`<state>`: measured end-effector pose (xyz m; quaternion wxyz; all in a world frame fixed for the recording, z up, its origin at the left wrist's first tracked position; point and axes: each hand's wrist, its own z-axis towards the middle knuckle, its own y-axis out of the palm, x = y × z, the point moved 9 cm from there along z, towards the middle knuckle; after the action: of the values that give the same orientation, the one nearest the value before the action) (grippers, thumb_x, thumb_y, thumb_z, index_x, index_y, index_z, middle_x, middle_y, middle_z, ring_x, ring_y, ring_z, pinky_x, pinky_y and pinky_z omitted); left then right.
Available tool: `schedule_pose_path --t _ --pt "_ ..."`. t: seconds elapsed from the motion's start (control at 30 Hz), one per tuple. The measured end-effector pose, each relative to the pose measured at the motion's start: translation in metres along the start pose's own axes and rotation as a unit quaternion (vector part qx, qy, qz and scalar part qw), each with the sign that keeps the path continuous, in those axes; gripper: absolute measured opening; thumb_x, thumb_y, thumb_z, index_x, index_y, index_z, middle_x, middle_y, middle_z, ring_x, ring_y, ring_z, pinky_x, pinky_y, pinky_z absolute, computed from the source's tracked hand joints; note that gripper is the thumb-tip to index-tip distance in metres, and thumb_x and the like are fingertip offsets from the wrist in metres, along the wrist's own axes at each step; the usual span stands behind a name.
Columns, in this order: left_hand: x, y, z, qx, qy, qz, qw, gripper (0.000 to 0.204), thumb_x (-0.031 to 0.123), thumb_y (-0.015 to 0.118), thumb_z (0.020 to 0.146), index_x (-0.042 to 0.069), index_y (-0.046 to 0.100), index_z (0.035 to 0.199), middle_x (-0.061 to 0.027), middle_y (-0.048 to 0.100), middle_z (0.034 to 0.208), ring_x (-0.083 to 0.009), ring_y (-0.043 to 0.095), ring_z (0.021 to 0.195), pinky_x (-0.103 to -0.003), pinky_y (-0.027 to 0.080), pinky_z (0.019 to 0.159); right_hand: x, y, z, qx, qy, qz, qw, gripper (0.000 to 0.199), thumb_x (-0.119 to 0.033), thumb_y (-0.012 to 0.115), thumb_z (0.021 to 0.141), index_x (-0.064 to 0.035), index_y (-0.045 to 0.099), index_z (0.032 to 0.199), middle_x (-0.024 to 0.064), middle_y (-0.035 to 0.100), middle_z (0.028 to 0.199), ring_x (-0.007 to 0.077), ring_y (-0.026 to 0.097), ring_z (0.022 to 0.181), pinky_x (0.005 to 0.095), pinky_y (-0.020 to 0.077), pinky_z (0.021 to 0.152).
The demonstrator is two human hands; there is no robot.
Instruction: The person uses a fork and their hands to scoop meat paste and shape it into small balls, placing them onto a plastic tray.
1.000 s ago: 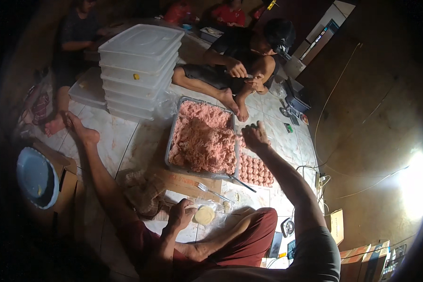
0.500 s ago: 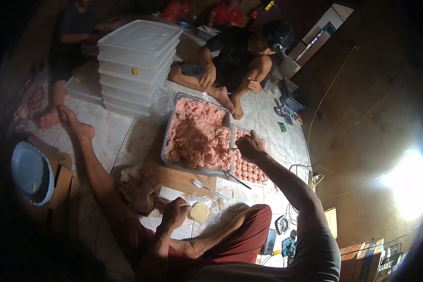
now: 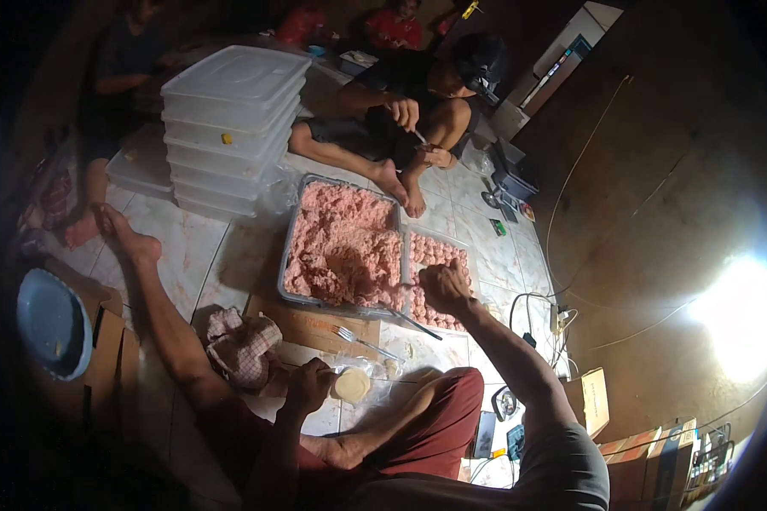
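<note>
A deep tub (image 3: 283, 294) full of pink minced meat (image 3: 341, 238) stands on the tiled floor in front of me. My right hand (image 3: 446, 288) is closed around a thin utensil, mostly hidden, pointing at the meat by the tub's right rim. Beneath that hand lies a tray of small pink meat-filled pieces (image 3: 435, 250) in rows. Low in the middle, my left hand (image 3: 309, 385) is closed, with a pale sliver of a dough wrapper at its fingertips. Beside it rests a stack of round, pale dough wrappers (image 3: 352, 385) on clear plastic. A fork (image 3: 358, 341) lies just beyond.
Stacked lidded plastic boxes (image 3: 230, 128) rise at the far left. Opposite, a co-worker (image 3: 418, 111) sits holding a small utensil. A checked cloth (image 3: 245, 347), a blue basin (image 3: 55, 324) and a dark-handled tool (image 3: 418, 325) lie about. Cables (image 3: 562, 315) run along the right wall.
My right hand is lower against the tub's rim, and the meat is hollowed near it. My left hand has turned, showing less wrapper. The co-worker's hands have risen. The whole view has shifted slightly.
</note>
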<state>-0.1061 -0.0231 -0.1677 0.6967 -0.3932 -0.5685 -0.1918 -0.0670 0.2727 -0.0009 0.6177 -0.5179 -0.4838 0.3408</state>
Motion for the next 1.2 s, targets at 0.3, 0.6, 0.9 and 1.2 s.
schedule_pose_path --t 0.3,0.6,0.9,1.2 --pt "-0.006 -0.012 -0.006 0.030 -0.045 0.022 0.998 0.028 0.020 0.068 0.085 0.000 0.059 0.102 -0.0214 0.068 0.093 -0.0383 0.066 0.089 -0.046 0.051 0.080 0.019 -0.007 0.016 0.051 0.029 -0.008 0.998 0.006 -0.013 0.059 0.079 -0.0111 0.065 0.078 0.0115 0.066 0.076 0.0319 0.065 0.080 0.0473 0.0365 0.080" --pt "-0.004 -0.001 0.001 0.018 -0.006 0.033 0.999 0.026 0.020 0.068 0.085 0.002 0.059 0.102 -0.0227 0.068 0.088 -0.0404 0.066 0.086 -0.048 0.052 0.076 -0.010 0.013 0.021 -0.164 0.078 -0.008 0.983 0.022 -0.026 0.067 0.084 -0.0057 0.072 0.092 0.0165 0.071 0.096 0.0331 0.068 0.098 0.0557 0.0366 0.098" --pt "-0.023 -0.002 -0.003 0.014 -0.034 0.009 0.999 0.027 0.021 0.068 0.085 0.001 0.060 0.101 -0.0211 0.068 0.089 -0.0383 0.067 0.087 -0.046 0.052 0.076 0.016 -0.011 0.061 -0.026 0.126 0.143 0.981 0.019 -0.026 0.065 0.082 -0.0078 0.070 0.088 0.0187 0.070 0.096 0.0357 0.067 0.095 0.0544 0.0444 0.087" --pt "-0.011 -0.002 -0.003 -0.017 -0.043 0.016 0.999 0.028 0.022 0.070 0.084 0.002 0.061 0.102 -0.0203 0.069 0.089 -0.0373 0.067 0.088 -0.045 0.052 0.078 0.002 -0.006 0.037 -0.254 0.094 -0.026 0.962 0.027 -0.014 0.065 0.076 0.0001 0.069 0.098 0.0215 0.069 0.104 0.0352 0.066 0.104 0.0483 0.0511 0.089"
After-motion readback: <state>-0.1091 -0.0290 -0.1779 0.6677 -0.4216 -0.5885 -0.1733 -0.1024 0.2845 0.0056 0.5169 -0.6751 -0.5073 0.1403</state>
